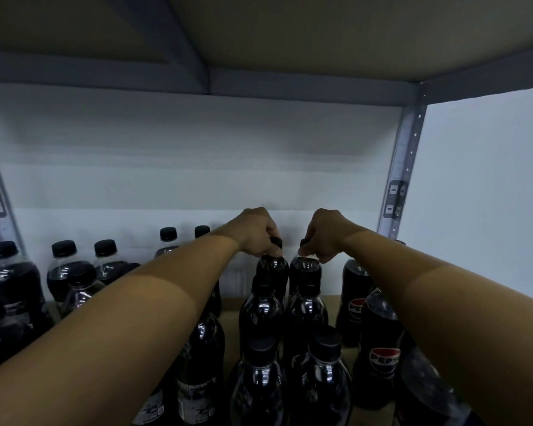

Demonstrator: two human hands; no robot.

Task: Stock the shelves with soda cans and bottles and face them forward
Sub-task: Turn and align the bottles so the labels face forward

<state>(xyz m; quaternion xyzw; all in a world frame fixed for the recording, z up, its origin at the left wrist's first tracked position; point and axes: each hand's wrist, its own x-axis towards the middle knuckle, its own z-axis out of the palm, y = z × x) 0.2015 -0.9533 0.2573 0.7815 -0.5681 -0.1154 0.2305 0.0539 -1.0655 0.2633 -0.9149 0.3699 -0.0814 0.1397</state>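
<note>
Deep inside a grey metal shelf (406, 155), a person's left hand (257, 233) and right hand (325, 233) each pinch the black cap of a dark cola bottle (273, 269) — its twin (305, 270) touching alongside — at the back of two central rows.

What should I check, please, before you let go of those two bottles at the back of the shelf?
1. Left hand holds the cap of the left rear bottle: ok.
2. Right hand holds the cap of the right rear bottle: ok.
3. Both rear bottles upright, side by side behind the two front rows: ok.
4. Their bases seated flat on the shelf board: cannot tell, hidden by the bottles in front.
5. Their labels facing forward: cannot tell, hidden.
6. Pepsi bottles on the right show their logos forward: ok.
</note>
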